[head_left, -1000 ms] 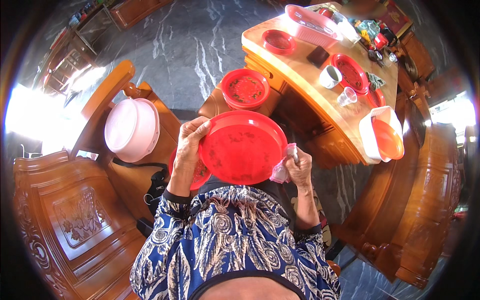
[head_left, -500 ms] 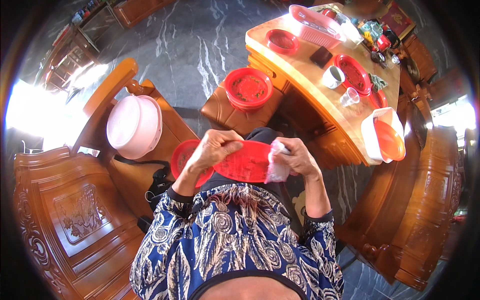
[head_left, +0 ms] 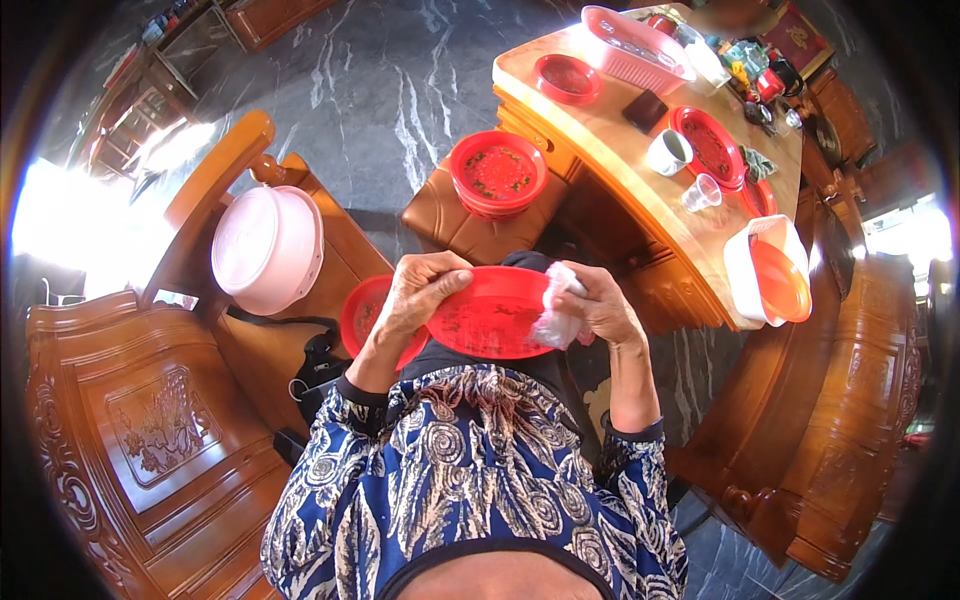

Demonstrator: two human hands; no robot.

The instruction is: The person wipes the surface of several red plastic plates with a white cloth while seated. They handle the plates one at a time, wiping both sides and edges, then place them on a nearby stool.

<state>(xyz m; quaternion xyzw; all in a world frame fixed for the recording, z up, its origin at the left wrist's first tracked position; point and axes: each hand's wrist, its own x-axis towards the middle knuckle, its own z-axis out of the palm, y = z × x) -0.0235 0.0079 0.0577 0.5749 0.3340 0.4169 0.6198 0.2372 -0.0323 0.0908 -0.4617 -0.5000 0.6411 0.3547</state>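
Observation:
A red round plate (head_left: pixel 485 322), with faint dark marks, is held tilted above my lap. My left hand (head_left: pixel 418 295) grips its upper left rim, thumb over the edge. My right hand (head_left: pixel 600 308) is closed on a whitish-pink cloth (head_left: pixel 558 325), pressed against the plate's right side. Partly hidden behind my left hand lies another red dish (head_left: pixel 364 310). Beyond my lap, a stack of red dishes (head_left: pixel 498 175), the top one patterned, rests on a brown padded stool (head_left: pixel 425 215).
The wooden table (head_left: pixel 640 180) at right holds red dishes (head_left: pixel 705 145), a white cup (head_left: pixel 670 152), clear cup (head_left: pixel 700 197), pink basket (head_left: pixel 635 55), phone (head_left: pixel 644 110) and white bin with orange dish (head_left: pixel 765 275). A pink basin (head_left: pixel 265 248) sits on the left chair (head_left: pixel 150 440), near a black strap.
The plate has dropped lower and tipped, looking flatter than a second ago. My left hand has shifted right along its rim, and my right hand with the cloth has moved slightly with it.

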